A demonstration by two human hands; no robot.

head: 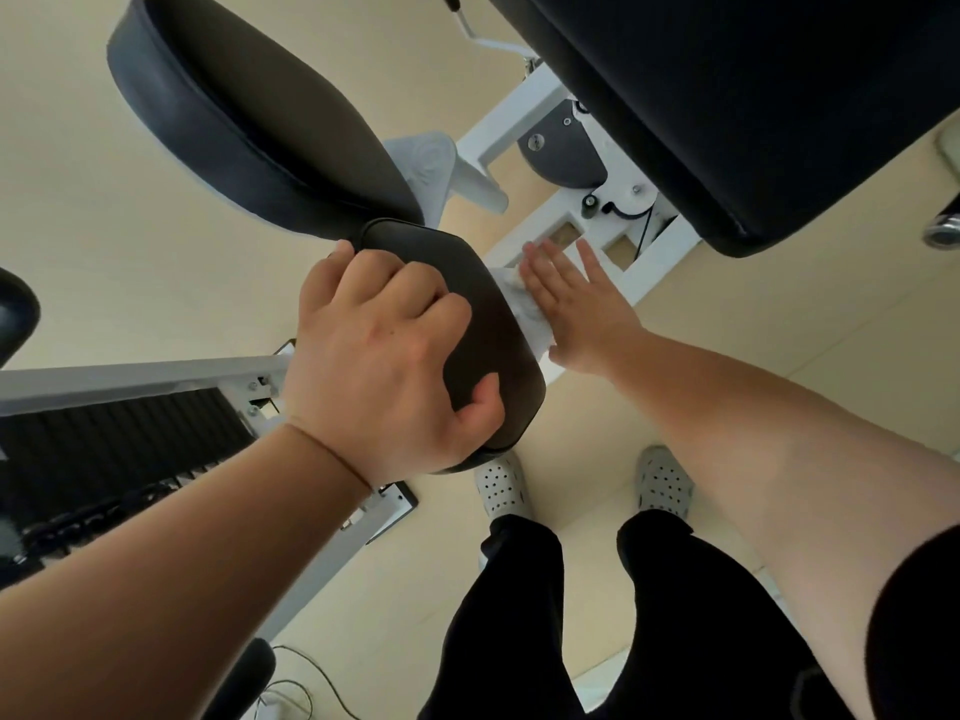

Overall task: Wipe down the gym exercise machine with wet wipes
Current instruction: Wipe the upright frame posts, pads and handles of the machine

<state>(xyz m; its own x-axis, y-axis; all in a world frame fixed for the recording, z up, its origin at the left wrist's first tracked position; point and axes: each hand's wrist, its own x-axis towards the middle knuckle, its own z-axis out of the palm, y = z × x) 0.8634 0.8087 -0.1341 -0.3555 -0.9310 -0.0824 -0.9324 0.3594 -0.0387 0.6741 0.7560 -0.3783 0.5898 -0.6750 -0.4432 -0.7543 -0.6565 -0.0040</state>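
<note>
Small pad (467, 324) at centre: left hand (384, 356) grips its top, right hand (576, 304) lies flat on its right side, with the wet wipe (519, 309) between palm and pad. Oval pad (249, 122) behind-left; long pad (727, 106) behind-right; machine frame (649, 241) beneath, between them. Weight stack (119, 444) left, below the left forearm.

One head-worn view — looking steeply down, close over the pad (467, 324).

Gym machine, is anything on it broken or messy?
Nothing stands out. The left hand grips the pad, and the right hand presses a wipe flat against its side. The pad looks whole; nothing is spilled.
</note>
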